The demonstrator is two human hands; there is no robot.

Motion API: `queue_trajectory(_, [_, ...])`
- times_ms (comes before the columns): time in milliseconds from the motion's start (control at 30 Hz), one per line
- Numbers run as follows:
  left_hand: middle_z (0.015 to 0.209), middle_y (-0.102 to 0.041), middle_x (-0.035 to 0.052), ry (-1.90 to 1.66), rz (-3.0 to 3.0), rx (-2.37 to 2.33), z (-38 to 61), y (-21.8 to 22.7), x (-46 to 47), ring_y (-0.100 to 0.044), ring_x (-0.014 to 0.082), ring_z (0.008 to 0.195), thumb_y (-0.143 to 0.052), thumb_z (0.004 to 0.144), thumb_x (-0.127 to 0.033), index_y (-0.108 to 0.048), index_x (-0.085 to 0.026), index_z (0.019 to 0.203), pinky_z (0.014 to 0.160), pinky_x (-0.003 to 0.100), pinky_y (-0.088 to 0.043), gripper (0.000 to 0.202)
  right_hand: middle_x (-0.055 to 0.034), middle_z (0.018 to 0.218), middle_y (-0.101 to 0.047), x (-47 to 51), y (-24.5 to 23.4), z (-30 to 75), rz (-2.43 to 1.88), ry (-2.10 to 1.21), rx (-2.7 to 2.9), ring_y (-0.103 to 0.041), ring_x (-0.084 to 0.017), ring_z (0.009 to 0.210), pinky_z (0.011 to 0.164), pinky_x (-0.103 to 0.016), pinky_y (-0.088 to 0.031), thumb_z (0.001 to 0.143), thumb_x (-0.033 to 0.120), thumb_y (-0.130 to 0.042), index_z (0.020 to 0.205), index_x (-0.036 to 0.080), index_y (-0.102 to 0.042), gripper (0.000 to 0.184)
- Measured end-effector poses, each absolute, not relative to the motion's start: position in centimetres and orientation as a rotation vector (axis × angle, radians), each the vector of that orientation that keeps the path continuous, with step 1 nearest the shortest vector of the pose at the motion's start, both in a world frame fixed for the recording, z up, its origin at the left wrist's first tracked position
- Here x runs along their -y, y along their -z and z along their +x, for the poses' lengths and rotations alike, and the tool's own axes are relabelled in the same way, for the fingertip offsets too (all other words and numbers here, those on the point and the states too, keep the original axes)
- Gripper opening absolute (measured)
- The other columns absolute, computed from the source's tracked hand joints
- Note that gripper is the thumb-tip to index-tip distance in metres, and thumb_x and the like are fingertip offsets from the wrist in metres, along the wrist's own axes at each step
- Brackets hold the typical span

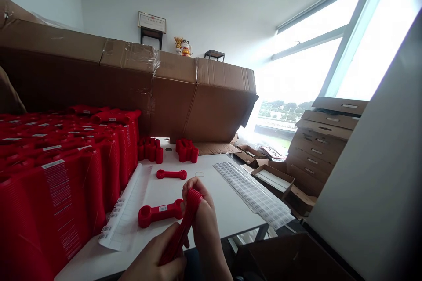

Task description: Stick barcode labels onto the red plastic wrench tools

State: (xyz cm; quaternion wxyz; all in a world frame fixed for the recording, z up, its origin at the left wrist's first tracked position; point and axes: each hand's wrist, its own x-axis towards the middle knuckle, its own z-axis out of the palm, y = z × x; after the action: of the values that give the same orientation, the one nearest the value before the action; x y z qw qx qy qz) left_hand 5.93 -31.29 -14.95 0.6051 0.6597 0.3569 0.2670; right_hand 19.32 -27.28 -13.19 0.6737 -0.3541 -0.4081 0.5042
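1. My left hand point(151, 257) and right hand point(202, 219) are clamped together on a ribbed red plastic stack point(181, 228), held between them.
2. A red plastic dumbbell-shaped piece point(158, 213) lies on the white table point(224, 202), just beside my right hand.

tight gap between red stacks point(99, 175) and label sheet point(253, 193)

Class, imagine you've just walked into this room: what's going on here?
A person is gripping a ribbed red plastic stack in both hands, the left hand low on it and the right hand at its top, above a white table. Beside them lies a red dumbbell-shaped plastic piece with a barcode label, and another lies farther on. Sheets of labels lie on the table, and rows of red stacks fill the left side.
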Motion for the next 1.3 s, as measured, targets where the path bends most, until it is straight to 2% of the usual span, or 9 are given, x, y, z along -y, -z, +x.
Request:
queue_trajectory(167, [0.108,-0.072,0.0096,-0.907,1.676,-0.991,7.0,15.6,31.4,-0.063,0.0281,0.102,-0.052,0.095,-0.042,-0.060,-0.022,0.107,0.090,0.035,-0.046,0.025,0.0033,0.063,-0.042,27.6,13.3,18.8,-0.892,-0.912,1.015,-0.033,-0.015,0.060,0.053,-0.027,-0.026,0.061,0.015,-0.049,0.065,0.023,-0.049,0.010])
queue_trajectory(333, [0.082,-0.070,0.0071,-0.922,1.789,-0.956,7.1,16.5,30.5,-0.063,0.0246,0.081,-0.037,0.104,-0.049,-0.054,-0.022,0.083,0.074,0.033,-0.043,0.037,0.0029,0.064,-0.045,27.1,13.9,19.0,-0.916,-0.869,1.102,-0.035,-0.016,0.060,0.054,-0.028,-0.027,0.055,0.015,-0.044,0.068,0.024,-0.050,0.017])
queue_trajectory(533, [0.076,-0.068,0.0067,-0.936,1.829,-0.959,6.5,16.8,29.7,-0.062,0.0218,0.072,-0.039,0.104,-0.048,-0.052,-0.021,0.074,0.068,0.031,-0.040,0.042,0.0038,0.065,-0.047,27.7,14.4,19.4,-0.921,-0.821,1.182,-0.038,-0.015,0.059,0.054,-0.028,-0.029,0.055,0.013,-0.042,0.073,0.024,-0.050,0.023])
queue_trajectory(700, [0.070,-0.057,0.0022,-0.924,1.816,-1.046,6.9,17.0,30.0,-0.053,0.0202,0.063,-0.036,0.103,-0.045,-0.055,-0.022,0.089,0.063,0.031,-0.037,0.033,0.0032,0.070,-0.053,28.6,14.1,19.7,-0.958,-0.814,1.291,-0.044,-0.015,0.062,0.056,-0.027,-0.037,0.074,0.010,-0.045,0.085,0.024,-0.055,0.020])
queue_trajectory(833, [0.082,-0.061,0.0041,-0.814,1.738,-1.056,6.7,17.0,30.4,-0.056,0.0233,0.077,-0.039,0.100,-0.049,-0.060,-0.022,0.108,0.072,0.032,-0.040,0.035,0.0014,0.078,-0.059,28.9,14.2,21.2,-0.995,-0.863,1.375,-0.051,-0.016,0.068,0.063,-0.028,-0.044,0.081,0.011,-0.049,0.092,0.022,-0.059,0.019])
queue_trajectory(1000, [0.083,-0.058,0.0025,-0.609,1.736,-0.993,5.8,16.4,30.4,-0.051,0.0202,0.070,-0.033,0.100,-0.055,-0.059,-0.023,0.103,0.067,0.030,-0.040,0.041,-0.0096,0.118,-0.066,30.8,14.2,24.9,-1.077,-1.140,1.574,-0.067,-0.025,0.096,0.082,-0.042,-0.059,0.096,0.038,-0.060,0.126,0.025,-0.057,0.034])
queue_trajectory(1133, [0.070,-0.053,0.0013,-0.517,1.896,-1.037,5.6,16.3,29.9,-0.049,0.0207,0.065,-0.035,0.100,-0.046,-0.053,-0.024,0.080,0.061,0.031,-0.034,0.035,-0.0104,0.160,-0.043,32.3,15.1,27.6,-1.194,-0.729,1.813,-0.043,-0.032,0.146,0.117,-0.052,-0.041,0.095,0.030,-0.063,0.153,0.034,-0.044,0.061])
queue_trajectory(1200, [0.065,-0.053,0.0018,-0.505,1.913,-1.079,5.6,16.4,29.9,-0.052,0.0223,0.065,-0.044,0.095,-0.041,-0.049,-0.024,0.069,0.061,0.032,-0.032,0.032,-0.0089,0.159,-0.047,32.1,15.7,27.8,-1.169,-0.551,2.049,-0.037,-0.035,0.150,0.125,-0.058,-0.026,0.089,0.018,-0.066,0.152,0.035,-0.049,0.068])
queue_trajectory(1300, [0.070,-0.060,0.0040,-0.503,1.909,-1.106,5.3,16.4,30.0,-0.057,0.0247,0.070,-0.049,0.093,-0.038,-0.053,-0.023,0.068,0.062,0.032,-0.033,0.029,-0.0112,0.136,-0.069,31.3,16.3,26.7,-1.088,-0.580,2.422,-0.053,-0.038,0.138,0.126,-0.061,-0.017,0.079,0.012,-0.074,0.137,0.031,-0.067,0.061])
